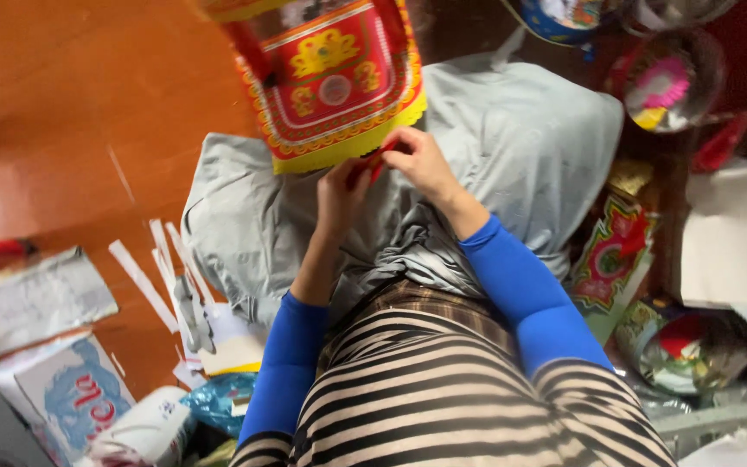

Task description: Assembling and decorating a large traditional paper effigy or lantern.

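While you sit over your grey-clad lap (pixel 520 147), the packages lie mostly to your sides: a flat white carton with a blue-and-red label (pixel 75 393) sits on the orange floor (pixel 88 95) at lower left, a rolled white wrapper (pixel 144 432) just beside it, and a red-and-green printed packet (pixel 611 259) leans near your right forearm. The red-and-gold paper piece (pixel 330 82) — square, with a yellow scalloped fringe — hangs above both hands, its lower edge touching them. Your left hand (pixel 343 195) is pinched shut on a small red strip (pixel 372 166) at that edge, and your right hand (pixel 417 160) is curled closed on the fringe right next to it, so the 2 hands meet. At upper right a clear round container (pixel 706 65) holds a pink-and-yellow paper flower (pixel 663 86) — its other contents are too blurred to tell.
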